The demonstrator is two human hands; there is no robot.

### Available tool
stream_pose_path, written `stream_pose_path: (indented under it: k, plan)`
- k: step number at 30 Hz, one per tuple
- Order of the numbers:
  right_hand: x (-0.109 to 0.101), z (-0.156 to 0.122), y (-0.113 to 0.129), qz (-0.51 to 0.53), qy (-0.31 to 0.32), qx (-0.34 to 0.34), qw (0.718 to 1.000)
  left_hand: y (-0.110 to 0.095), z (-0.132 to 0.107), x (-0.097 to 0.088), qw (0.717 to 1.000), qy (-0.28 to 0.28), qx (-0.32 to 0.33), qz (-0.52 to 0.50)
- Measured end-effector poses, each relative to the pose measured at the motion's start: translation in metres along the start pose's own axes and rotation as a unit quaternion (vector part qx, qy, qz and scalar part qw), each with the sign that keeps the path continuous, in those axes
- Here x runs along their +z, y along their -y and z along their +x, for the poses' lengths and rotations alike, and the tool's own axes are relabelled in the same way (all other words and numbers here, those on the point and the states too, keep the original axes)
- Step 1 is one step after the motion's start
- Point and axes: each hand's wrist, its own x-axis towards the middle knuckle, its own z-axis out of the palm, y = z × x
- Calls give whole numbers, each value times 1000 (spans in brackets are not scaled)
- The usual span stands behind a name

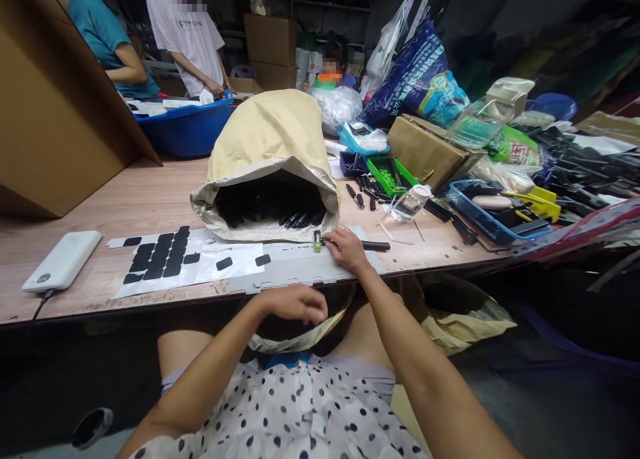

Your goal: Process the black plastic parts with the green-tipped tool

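Right hand (346, 249): fingers closed over the dark handle of a small hammer (380, 246), which lies at the near edge of the table (165, 199), its head pointing left and the handle end showing to the right of the hand. Left hand (296, 304): loosely curled, part open, nothing seen in it — held over the lap, just nearer than the table edge. Directly beyond the hammer lies a large tan sack (273, 122), mouth facing near, with black pieces (300, 216) inside. To the left, a white sheet (207, 269) bears black rounded pads (161, 256), most set in close rows, a few apart toward the right. Farther left rests a white power bank (63, 261) with a cable plugged into its near end. Right of the sack — a clear bottle (411, 203), a green tray (393, 175) and a blue basket (493, 226) of mixed items.
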Motion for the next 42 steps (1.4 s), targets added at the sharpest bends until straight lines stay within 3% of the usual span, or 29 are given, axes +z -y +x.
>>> stream_pose_path:
  k: [1, 2, 4, 5, 7, 12, 17, 20, 24, 27, 31, 37, 42]
  plan:
    - [0, 0, 0, -1, 0, -1, 1000, -9, -2, -18, 997, -45, 46, -36]
    - [1, 0, 0, -2, 0, -2, 1000, -17, -1, -37, 988, -131, 73, -39]
    - [1, 0, -1, -1, 1, -3, 1000, -24, 6, -74, 916, -394, 71, 14]
    - [2, 1, -2, 1, 2, -5, 1000, -24, 13, -89, 869, -489, 46, 53]
    - [2, 1, -2, 8, 2, -7, 1000, -17, 29, -113, 810, -574, -12, 118]
    - [1, 1, -2, 20, 3, -6, 1000, 6, 57, -130, 792, -568, -98, 203]
    - [-1, 0, 0, 28, 3, -2, 1000, 7, 45, -131, 785, -560, -124, 235]
    - [-2, 1, 0, 31, 0, 0, 1000, 9, 19, -124, 785, -571, -90, 222]
    - [-3, 0, 0, 35, -6, -4, 999, 19, -21, -97, 841, -502, -22, 199]
    - [-3, 0, 0, 35, -8, -3, 999, 29, -36, -73, 869, -455, -25, 192]
    - [-1, 0, -2, 34, -10, -6, 999, 34, -33, -58, 868, -457, -13, 193]
    - [-5, 2, -4, 32, -2, -17, 999, 33, -18, -59, 869, -462, 7, 175]
    - [-12, -5, 23, 42, -49, -7, 998, 37, -18, -58, 879, -454, 23, 143]
